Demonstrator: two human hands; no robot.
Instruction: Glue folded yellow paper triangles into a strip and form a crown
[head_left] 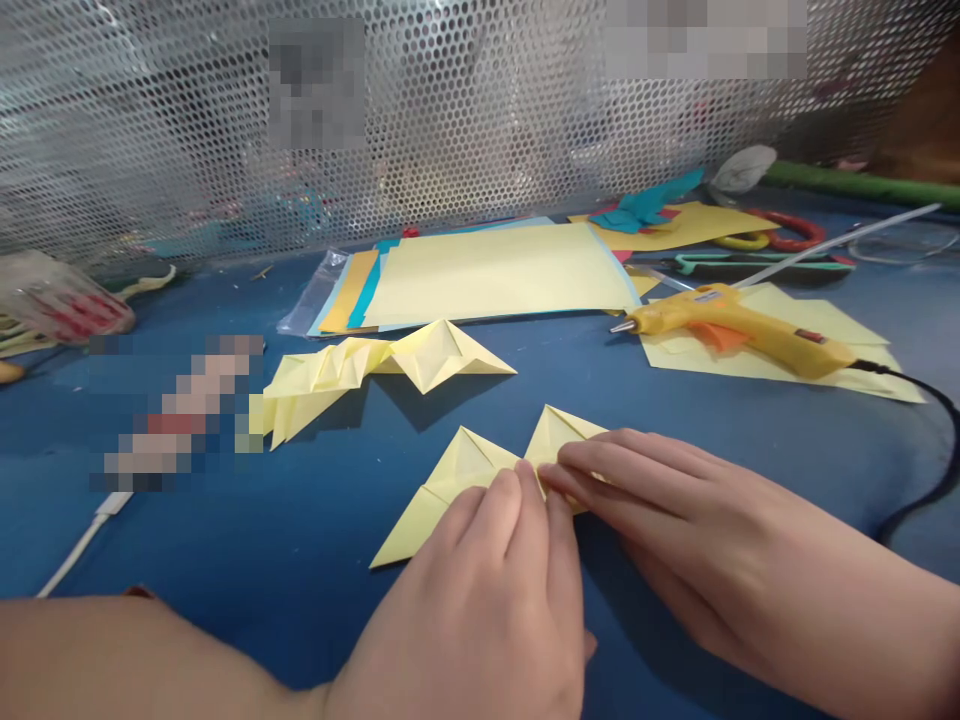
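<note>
Both my hands are on a pale yellow folded paper [465, 463] with two pointed peaks, lying on the blue table. My left hand [487, 590] has its fingers closed together on the paper's near middle. From the right, my right hand [675, 510] grips the paper's right half, its fingertips meeting those of the left. The hands cover the paper's lower edge and right end. Just beyond them lies another folded yellow paper piece [442, 355], pleated into zigzag peaks and apart from the hands.
A yellow glue gun [742, 325] rests on yellow sheets [847, 330] at right, its black cord [941, 480] trailing down. Stacked coloured paper [495, 275] lies behind, near scissors [795, 230] and a cutter [757, 265]. Perforated metal mesh [465, 120] bounds the back. A white cable [82, 545] is at left.
</note>
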